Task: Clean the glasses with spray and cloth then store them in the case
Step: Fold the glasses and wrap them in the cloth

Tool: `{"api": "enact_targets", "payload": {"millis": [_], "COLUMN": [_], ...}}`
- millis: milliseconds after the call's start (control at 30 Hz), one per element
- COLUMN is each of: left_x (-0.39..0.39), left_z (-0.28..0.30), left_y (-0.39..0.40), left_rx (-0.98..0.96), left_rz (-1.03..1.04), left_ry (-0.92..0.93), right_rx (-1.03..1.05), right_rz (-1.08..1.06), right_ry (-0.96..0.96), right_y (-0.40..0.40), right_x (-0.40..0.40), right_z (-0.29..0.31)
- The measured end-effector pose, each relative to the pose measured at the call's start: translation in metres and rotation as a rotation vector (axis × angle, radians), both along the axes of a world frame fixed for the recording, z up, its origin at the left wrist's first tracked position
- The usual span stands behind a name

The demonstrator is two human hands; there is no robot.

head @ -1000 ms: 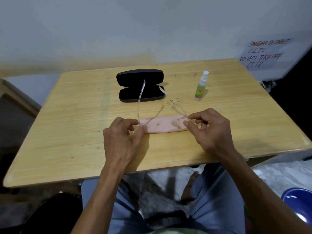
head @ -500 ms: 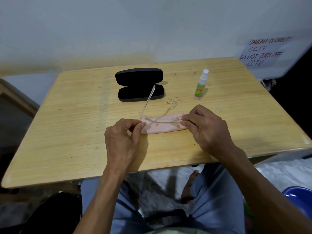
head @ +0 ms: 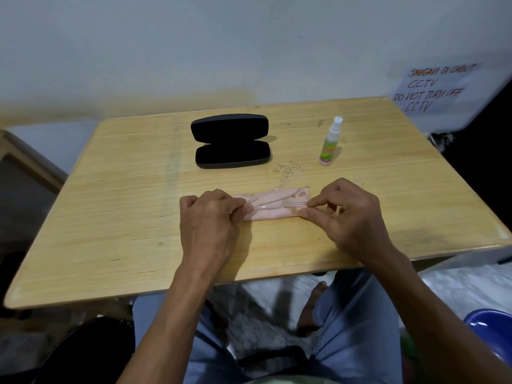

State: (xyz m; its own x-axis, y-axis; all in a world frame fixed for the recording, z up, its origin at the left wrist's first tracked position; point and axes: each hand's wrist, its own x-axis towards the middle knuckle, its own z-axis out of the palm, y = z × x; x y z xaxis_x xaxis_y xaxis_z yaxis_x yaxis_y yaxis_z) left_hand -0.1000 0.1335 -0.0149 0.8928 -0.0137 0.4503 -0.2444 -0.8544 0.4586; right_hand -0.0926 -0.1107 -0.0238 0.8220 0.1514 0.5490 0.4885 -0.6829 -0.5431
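Clear-framed glasses lie folded over a pink cloth on the wooden table. My left hand pinches the left end of the glasses. At the right end my right hand grips them between thumb and forefinger. A black case lies open behind the cloth, with nothing inside. The small spray bottle with a green label stands upright to the right of the case.
A wall runs along the table's far edge. A paper sign hangs at the right. Below the near edge are my legs, a blue bowl at the right and a dark round seat at the left.
Both temple arms of the glasses, which stood up toward the case, have been folded down flat over the cloth. My hands stayed at the two ends.
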Motion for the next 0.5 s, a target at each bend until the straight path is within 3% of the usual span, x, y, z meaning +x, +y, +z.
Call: {"api": "enact_targets", "payload": {"millis": [233, 367, 500], "left_x": [0.002, 0.003, 0.007], "left_z": [0.005, 0.007, 0.010], "left_y": [-0.002, 0.014, 0.030], "left_rx": [-0.012, -0.062, -0.087], "left_rz": [-0.056, -0.076, -0.125], "left_ry": [0.095, 0.146, 0.230], "right_rx": [-0.015, -0.024, -0.158], "right_rz": [-0.031, -0.013, 0.025], "right_ry": [0.034, 0.175, 0.297], "right_y": [-0.010, -0.010, -0.011], "right_x": [0.001, 0.009, 0.020], "right_z": [0.002, 0.008, 0.011]}}
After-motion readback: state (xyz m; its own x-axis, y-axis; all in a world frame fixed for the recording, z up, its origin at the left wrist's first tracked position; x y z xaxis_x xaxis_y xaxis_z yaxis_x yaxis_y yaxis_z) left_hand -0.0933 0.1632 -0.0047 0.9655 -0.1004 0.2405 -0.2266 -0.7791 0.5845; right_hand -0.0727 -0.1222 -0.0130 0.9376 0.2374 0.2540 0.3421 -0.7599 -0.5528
